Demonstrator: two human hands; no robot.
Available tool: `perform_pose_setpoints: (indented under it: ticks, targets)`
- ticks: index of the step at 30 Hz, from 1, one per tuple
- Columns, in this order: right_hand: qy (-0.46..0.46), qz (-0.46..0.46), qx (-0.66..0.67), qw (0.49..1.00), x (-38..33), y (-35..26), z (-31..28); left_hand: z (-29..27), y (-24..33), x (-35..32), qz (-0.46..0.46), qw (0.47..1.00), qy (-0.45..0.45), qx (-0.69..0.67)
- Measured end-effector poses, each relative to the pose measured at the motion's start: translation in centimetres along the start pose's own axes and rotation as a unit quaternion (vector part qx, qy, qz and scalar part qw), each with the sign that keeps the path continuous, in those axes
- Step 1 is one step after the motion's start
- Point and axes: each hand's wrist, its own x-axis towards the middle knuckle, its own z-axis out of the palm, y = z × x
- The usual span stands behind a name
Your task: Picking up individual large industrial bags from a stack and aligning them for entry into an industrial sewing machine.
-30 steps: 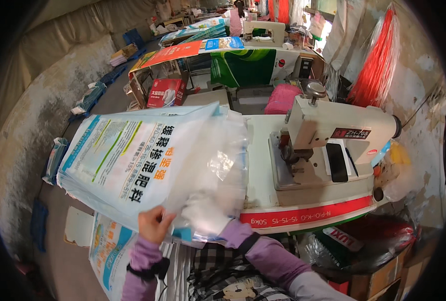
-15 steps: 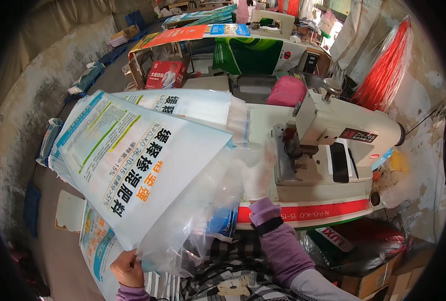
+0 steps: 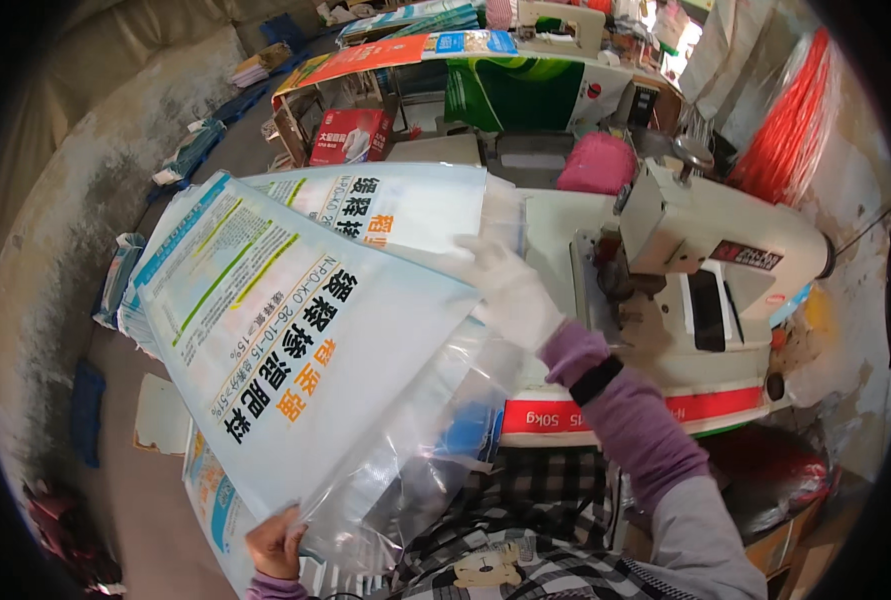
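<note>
A large white printed plastic bag point(image 3: 255, 310) with dark and orange lettering lies slanted over a pile of similar bags point(image 3: 420, 190). A clear plastic liner point(image 3: 405, 480) sticks out of its near right end, wrinkled and see-through. My bare left hand point(image 3: 277, 543) is closed on the bag's near corner, thumb and fingers pinching the film. My right hand point(image 3: 510, 290), in a white glove, is over the bag's far right corner with fingers stretched toward the pile; I cannot tell how firmly it touches the film. A white sewing machine point(image 3: 705, 230) stands to its right.
A phone point(image 3: 707, 310) lies on the machine bed. Behind it sit a pink bundle point(image 3: 597, 163) and a red box point(image 3: 350, 136). Red strands point(image 3: 790, 130) hang at the right. Blue stacks point(image 3: 190, 150) line the left wall. A red-and-white strip point(image 3: 625, 410) edges the table.
My right hand has moved left and away from me, from beside the machine to the bag's far right corner. My left hand keeps its pinch. The whole view has shifted slightly.
</note>
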Motion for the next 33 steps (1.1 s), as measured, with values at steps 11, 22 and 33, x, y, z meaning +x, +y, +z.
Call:
perform_pose_setpoints:
  ticks: [11,22,33]
  targets:
    - [-0.101,-0.048,0.404,0.908,-4.5,-22.2,-2.2,-13.1,-6.2,36.3,0.35,0.786,0.325,0.393]
    - [0.222,0.594,0.423,0.647,-30.1,-7.4,-6.1,37.1,20.3,38.1,0.508,0.811,-0.276,-0.088]
    - [-0.009,0.506,0.004,0.862,-34.9,-8.5,-9.3,43.1,22.7,32.2,0.611,0.757,-0.232,-0.025]
